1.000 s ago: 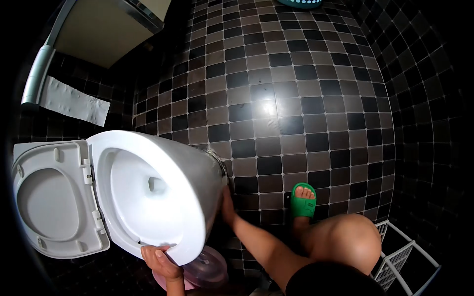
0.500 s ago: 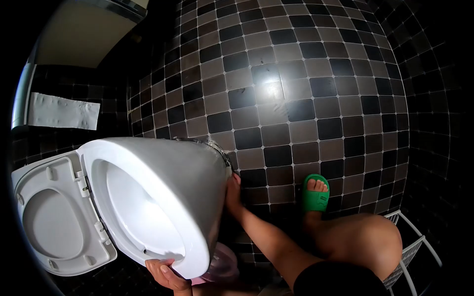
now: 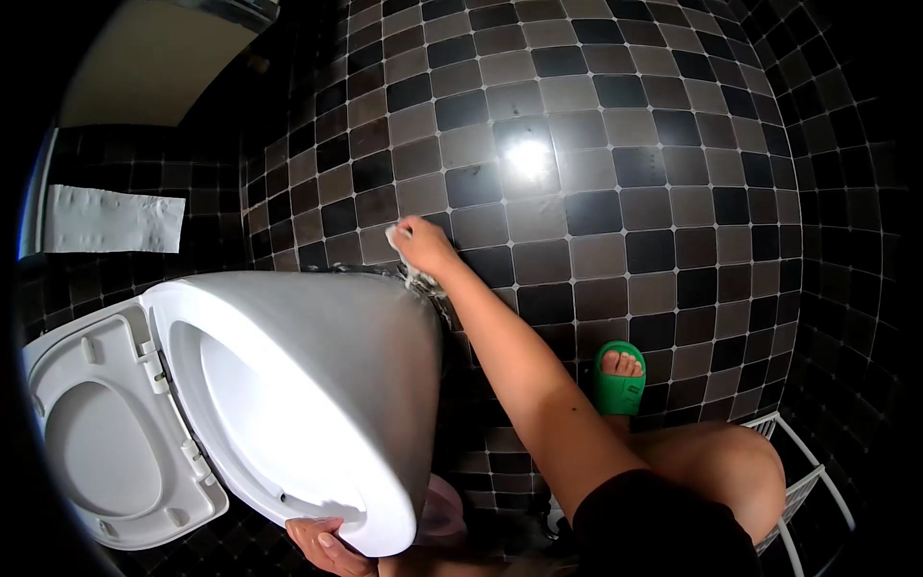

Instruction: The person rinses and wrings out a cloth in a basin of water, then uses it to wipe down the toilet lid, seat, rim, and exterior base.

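A white toilet (image 3: 385, 337) stands at the left with its seat and lid raised. My left hand (image 3: 330, 546) grips the front rim of the bowl, fingers curled over the edge. Out past the toilet's base, my right hand (image 3: 426, 247) is closed around a small white wad (image 3: 391, 237), tissue or cloth, held low by the floor. Rough, greyish sealant (image 3: 420, 282) runs along where the base meets the tiles, just below that hand. The raised seat (image 3: 180, 452) leans back on its hinges.
Dark checkered tiles (image 3: 596, 212) cover the floor. A green slipper (image 3: 620, 380) is on my foot. At the lower right stands a white wire rack (image 3: 793, 495). A pink basin (image 3: 442, 507) sits beside the bowl, and a white sheet (image 3: 113, 219) hangs at the left wall.
My right hand has moved forward along the base, away from me, from the toilet's near side to the sealant's far stretch. My left hand stays on the rim.
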### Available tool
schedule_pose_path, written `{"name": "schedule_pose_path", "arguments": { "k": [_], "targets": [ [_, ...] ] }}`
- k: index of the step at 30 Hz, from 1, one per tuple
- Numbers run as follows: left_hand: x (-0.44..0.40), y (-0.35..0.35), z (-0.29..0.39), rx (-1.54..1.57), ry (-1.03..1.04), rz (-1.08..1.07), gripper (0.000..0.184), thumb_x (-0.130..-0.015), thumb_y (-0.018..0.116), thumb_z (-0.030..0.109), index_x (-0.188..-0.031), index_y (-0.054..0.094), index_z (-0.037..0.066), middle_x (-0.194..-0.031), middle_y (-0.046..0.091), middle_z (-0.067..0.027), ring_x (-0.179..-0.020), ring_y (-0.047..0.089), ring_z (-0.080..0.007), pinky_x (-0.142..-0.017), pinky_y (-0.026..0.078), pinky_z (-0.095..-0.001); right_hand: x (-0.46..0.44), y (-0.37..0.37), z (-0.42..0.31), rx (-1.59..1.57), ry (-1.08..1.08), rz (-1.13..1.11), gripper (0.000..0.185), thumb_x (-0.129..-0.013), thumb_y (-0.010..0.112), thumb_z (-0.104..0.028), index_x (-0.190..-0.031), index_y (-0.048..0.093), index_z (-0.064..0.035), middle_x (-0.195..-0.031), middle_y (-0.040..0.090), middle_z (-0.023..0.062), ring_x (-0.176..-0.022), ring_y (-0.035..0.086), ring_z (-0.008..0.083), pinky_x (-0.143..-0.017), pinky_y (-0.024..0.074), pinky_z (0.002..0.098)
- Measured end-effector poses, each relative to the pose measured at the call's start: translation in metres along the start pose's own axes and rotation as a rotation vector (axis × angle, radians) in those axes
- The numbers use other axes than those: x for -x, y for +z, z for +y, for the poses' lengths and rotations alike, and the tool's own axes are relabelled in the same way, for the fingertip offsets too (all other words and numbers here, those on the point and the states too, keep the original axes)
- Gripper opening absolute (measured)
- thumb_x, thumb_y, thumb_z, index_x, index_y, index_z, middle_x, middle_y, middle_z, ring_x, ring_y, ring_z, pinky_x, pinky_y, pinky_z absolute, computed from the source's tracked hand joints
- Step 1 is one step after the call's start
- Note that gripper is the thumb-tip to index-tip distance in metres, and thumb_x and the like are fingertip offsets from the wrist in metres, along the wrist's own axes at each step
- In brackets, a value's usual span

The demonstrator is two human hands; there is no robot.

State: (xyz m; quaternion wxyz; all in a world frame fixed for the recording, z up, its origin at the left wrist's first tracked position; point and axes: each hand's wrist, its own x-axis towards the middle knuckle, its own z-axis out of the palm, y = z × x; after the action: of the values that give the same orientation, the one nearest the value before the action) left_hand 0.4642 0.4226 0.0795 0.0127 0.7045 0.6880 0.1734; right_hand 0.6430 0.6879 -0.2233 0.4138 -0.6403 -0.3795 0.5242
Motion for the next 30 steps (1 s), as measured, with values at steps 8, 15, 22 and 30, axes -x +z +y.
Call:
{"name": "schedule_pose_path", "arguments": {
  "k": [8,15,22,30],
  "targets": [
    [-0.002,-0.001,-0.004,-0.035,0.065,-0.018,0.038,-0.094,0.034,0.031,-0.067,0.043,0.006,-0.067,0.041,-0.0119,-0.070,0.043,-0.0284,-0.071,0.034,-0.0410,-0.021,0.023,-0.033,-0.104,-0.068,-0.109,0.031,-0.085,0.061,-0.026,-0.108,0.065,-0.0064,-0.104,0.066,0.0196,-0.101,0.062,0.0363,-0.087,0.0483,0.0416],
    [-0.001,-0.003,-0.008,-0.010,0.068,-0.027,0.037,-0.094,0.034,0.030,-0.068,0.045,0.006,-0.067,0.041,-0.0119,-0.069,0.042,-0.0284,-0.071,0.033,-0.0410,-0.012,0.034,0.021,0.784,-0.374,-0.588,0.028,-0.089,0.054,-0.019,-0.115,0.066,-0.0215,-0.126,0.056,0.0046,-0.124,0.047,0.0259,-0.100,0.0400,0.0426],
    [-0.002,-0.002,-0.005,-0.004,0.073,-0.014,0.038,-0.093,0.035,0.029,-0.067,0.047,0.003,-0.067,0.040,-0.0145,-0.068,0.042,-0.0300,-0.069,0.033,-0.0419,0.066,0.006,0.064,0.798,-0.445,-0.214,0.021,-0.082,0.054,-0.013,-0.093,0.071,-0.0047,-0.114,0.057,0.0043,-0.117,0.047,0.0251,-0.089,0.0482,0.0359],
    [-0.003,-0.002,-0.006,0.035,0.085,0.003,0.038,-0.092,0.036,0.028,-0.067,0.047,0.002,-0.067,0.039,-0.0146,-0.068,0.041,-0.0299,-0.068,0.033,-0.0407,0.098,-0.036,0.039,0.817,-0.190,-0.555,0.024,-0.074,0.059,-0.007,-0.094,0.068,0.0008,-0.114,0.060,0.0163,-0.110,0.053,0.0345,-0.092,0.0471,0.0419]
  ]
}}
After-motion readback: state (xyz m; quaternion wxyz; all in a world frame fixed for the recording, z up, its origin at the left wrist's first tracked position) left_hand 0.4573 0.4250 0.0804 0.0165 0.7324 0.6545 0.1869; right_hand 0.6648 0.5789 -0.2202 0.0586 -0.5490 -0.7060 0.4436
